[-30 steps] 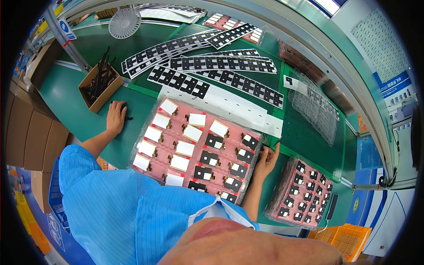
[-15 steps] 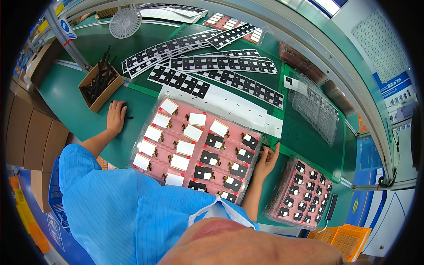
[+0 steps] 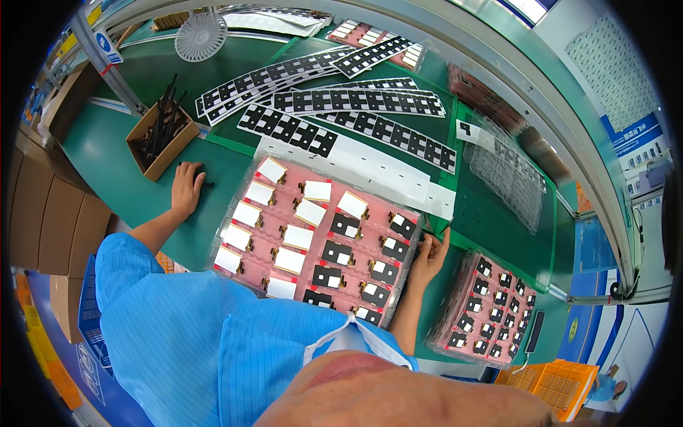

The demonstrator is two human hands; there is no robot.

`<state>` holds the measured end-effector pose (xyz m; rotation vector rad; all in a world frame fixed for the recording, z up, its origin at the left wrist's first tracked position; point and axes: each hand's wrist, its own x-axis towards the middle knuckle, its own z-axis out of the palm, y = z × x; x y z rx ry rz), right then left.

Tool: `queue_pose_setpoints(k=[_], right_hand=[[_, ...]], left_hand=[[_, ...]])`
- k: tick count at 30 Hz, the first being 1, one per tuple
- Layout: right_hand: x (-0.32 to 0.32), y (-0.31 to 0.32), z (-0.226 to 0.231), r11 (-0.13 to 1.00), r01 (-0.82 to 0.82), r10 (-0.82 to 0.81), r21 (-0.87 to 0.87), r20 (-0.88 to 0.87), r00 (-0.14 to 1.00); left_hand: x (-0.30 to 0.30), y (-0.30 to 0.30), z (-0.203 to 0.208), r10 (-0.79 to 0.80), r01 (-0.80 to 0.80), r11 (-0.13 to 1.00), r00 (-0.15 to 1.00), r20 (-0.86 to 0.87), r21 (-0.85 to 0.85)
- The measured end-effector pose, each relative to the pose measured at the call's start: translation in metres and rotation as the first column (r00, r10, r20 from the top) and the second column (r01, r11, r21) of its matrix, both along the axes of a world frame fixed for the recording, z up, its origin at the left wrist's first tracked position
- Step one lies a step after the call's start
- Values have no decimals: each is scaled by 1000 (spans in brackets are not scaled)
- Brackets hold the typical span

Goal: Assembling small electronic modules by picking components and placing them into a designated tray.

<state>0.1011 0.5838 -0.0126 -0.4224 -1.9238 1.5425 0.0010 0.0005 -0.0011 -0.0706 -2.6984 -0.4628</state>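
Note:
My left hand (image 3: pixel 186 191) lies on the green tabletop with its fingers stretched out and nothing visibly held. Dark patches show at its fingertips; whether they are coverings or small pieces is too small to tell. In front of me sits a clear plastic tray (image 3: pixel 308 233) with a pink inside, holding rows of small parts. White pieces cover the parts on the left, while black pieces with white squares cover many on the right. Beside the tray's right edge is my right hand (image 3: pixel 428 260), open, its index finger extended and apart from the thumb. Dark tips show there too.
Left of the tray stands a cardboard box (image 3: pixel 171 153) of thin black strips. White sheets with black cut shapes (image 3: pixel 359 103) lie beyond. A second parts tray (image 3: pixel 475 313) sits at right, with empty clear trays (image 3: pixel 506 174) farther back. A metal frame (image 3: pixel 569 121) arches overhead.
Both hands and the tray stay almost still; my right index fingertip shifts very slightly. At the far lower right, part of another person comes into view.

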Motion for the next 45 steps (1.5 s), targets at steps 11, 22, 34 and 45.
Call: queue_pose_setpoints(k=[11,22,34,45], right_hand=[[1,0,-2,1000,15,-16,-28,-67,998],[0,-4,81,967,253,-253,-28,-231,940],[-41,-55,147,783,-587,524,205,293,800],[-90,-78,123,635,-767,731,-94,392,558]], left_hand=[[4,-15,-15,98,-49,984,952,-290,172],[-47,36,67,87,79,966,797,-597,247],[-34,235,107,-817,721,564,557,147,402],[-43,263,104,-850,797,526,499,168,298]])
